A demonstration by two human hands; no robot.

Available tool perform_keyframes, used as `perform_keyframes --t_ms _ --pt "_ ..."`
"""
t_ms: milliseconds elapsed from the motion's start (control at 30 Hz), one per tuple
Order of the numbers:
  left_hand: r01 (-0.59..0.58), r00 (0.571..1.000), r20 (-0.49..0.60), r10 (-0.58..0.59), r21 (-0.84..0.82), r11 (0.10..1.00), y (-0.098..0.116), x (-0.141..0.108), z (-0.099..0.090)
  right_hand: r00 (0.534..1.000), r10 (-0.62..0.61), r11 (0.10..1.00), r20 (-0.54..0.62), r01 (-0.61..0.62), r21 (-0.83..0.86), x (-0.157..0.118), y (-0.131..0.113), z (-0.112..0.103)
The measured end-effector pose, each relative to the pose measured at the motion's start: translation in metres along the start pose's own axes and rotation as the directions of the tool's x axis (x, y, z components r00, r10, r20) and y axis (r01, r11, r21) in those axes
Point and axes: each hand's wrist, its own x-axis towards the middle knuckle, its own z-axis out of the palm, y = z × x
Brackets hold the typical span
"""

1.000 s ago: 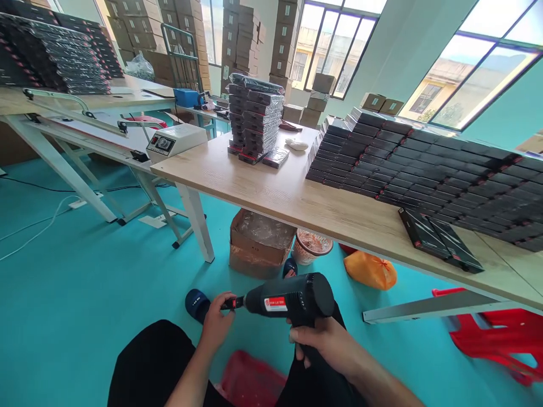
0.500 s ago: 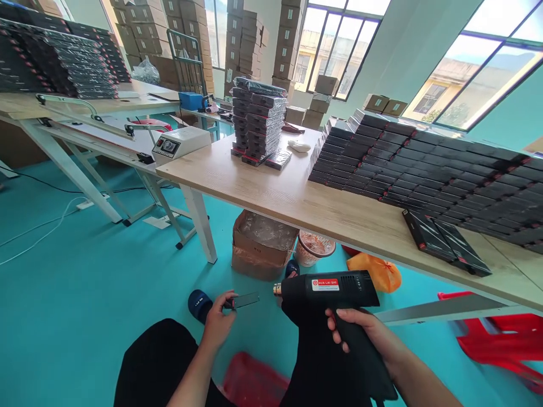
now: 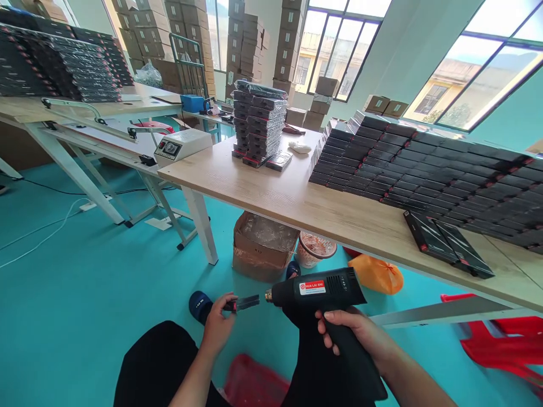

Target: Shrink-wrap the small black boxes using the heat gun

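Observation:
My left hand (image 3: 219, 317) is closed on one end of a slim black box (image 3: 246, 303) with a bit of red near the fingers. The box is held out low in front of my knees, over the teal floor. In my right hand (image 3: 350, 330) is a black heat gun (image 3: 316, 288) with a red and white label, its handle gripped by my fingers. The brass-coloured nozzle (image 3: 268, 295) points left at the free end of the box, with a small gap between them.
A wooden table (image 3: 271, 198) spans ahead, carrying a stack of wrapped boxes (image 3: 261, 121) and a long wall of black boxes (image 3: 424, 169). Beneath are a carton of plastic film (image 3: 258, 254), a basket (image 3: 314, 251) and an orange bag (image 3: 377, 273). A red stool (image 3: 504, 342) is at right.
The heat gun has moved left, bringing its nozzle closer to the box. The box in my left hand has turned slightly, showing a darker face.

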Motion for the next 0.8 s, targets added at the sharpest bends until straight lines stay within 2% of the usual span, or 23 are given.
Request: perform_keyframes --t_ms 133,200,300,433,500,567,633,700,800 --pt "-0.062 0.998 -0.013 0.063 0.061 0.996 -0.006 0.001 0.004 0.989 -0.017 0.995 0.148 0.032 -0.097 0.006 0.008 0.031" --pt "-0.075 0.997 -0.025 0.077 0.074 0.994 -0.008 0.001 0.004 0.987 -0.077 0.986 0.137 0.097 -0.138 0.008 0.008 0.041" --pt "-0.086 0.995 -0.036 0.089 0.079 0.993 -0.008 -0.001 0.002 0.99 -0.132 0.969 0.046 0.139 -0.204 0.007 0.004 0.048" --pt "-0.086 0.995 -0.045 0.09 0.084 0.993 -0.007 -0.001 0.002 0.986 -0.07 0.969 0.151 0.103 -0.223 0.004 0.003 0.057" --pt "-0.081 0.996 -0.042 0.084 0.08 0.993 -0.006 0.001 0.004 0.983 -0.113 0.969 0.144 0.141 -0.201 0.006 0.005 0.058" --pt "-0.071 0.997 -0.029 0.073 0.063 0.995 -0.005 0.001 0.004 0.983 -0.178 0.963 0.04 0.182 -0.201 0.011 0.007 0.05" --pt "-0.048 0.999 -0.021 0.048 0.024 0.999 -0.004 0.0 0.002 0.981 -0.184 0.965 -0.064 0.167 -0.204 0.015 0.006 0.031" --pt "-0.017 0.999 -0.028 0.016 -0.024 1.0 -0.004 0.0 0.0 0.99 -0.076 0.992 -0.12 0.062 -0.113 0.016 0.005 0.007" --pt "0.012 0.999 -0.041 -0.015 -0.066 0.998 -0.002 0.0 0.0 0.995 0.025 0.999 -0.092 -0.022 0.035 0.009 0.003 -0.022"
